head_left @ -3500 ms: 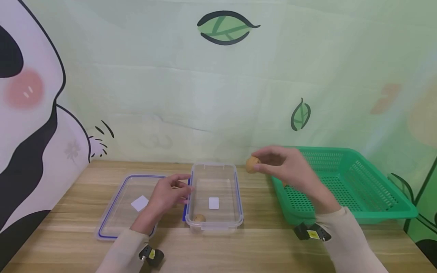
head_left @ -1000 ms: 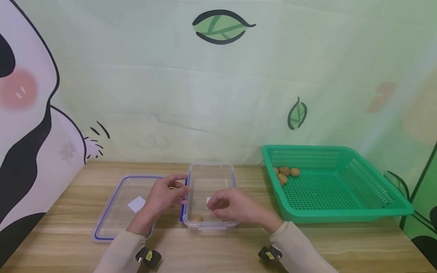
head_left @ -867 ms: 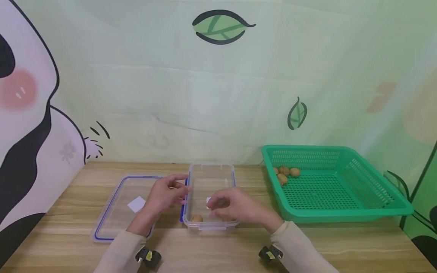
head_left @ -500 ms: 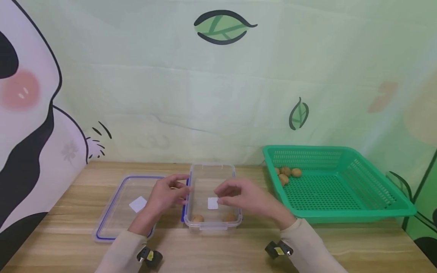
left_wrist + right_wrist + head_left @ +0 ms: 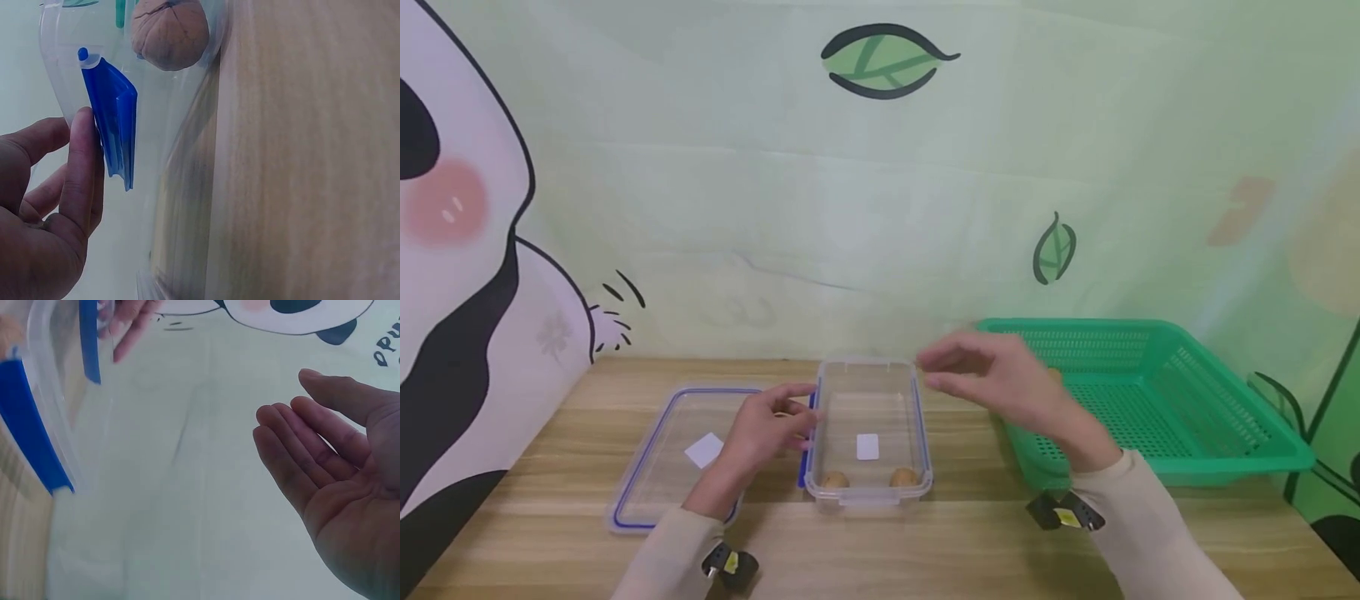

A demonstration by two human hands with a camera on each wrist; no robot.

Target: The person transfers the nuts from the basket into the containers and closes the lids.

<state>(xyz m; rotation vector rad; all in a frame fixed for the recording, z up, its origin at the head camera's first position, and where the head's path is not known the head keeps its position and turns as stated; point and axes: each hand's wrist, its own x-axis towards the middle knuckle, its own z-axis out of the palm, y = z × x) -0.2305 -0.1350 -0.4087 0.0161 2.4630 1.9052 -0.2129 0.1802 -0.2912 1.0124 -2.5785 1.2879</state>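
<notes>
**Brown walnut (image 5: 904,477) down at the front-right corner of the clear box (image 5: 895,425); right hand (image 5: 1011,379) up and empty**

Just changed: right hand is off the box, raised by the left edge of the green basket (image 5: 1187,465). Thumb and fingers apart, nothing between them. My read: that placement is done, hand is free.

Box count: two. Front-left walnut (image 5: 835,481) sits in the other front corner, well apart. Basket walnut (image 5: 1055,375) partly shows past the right hand; rest of that basket corner is hidden.

Left hand (image 5: 765,433): fingers loose, not clamped, touching the box's left wall by a blue clip (image 5: 115,119). Lid (image 5: 662,475) lies flat on the table (image 5: 970,542), left of the box.

Vs 3.5 s ago: box has one walnut then, right hand pinches another. Left hand, box and lid hold position.
</notes>
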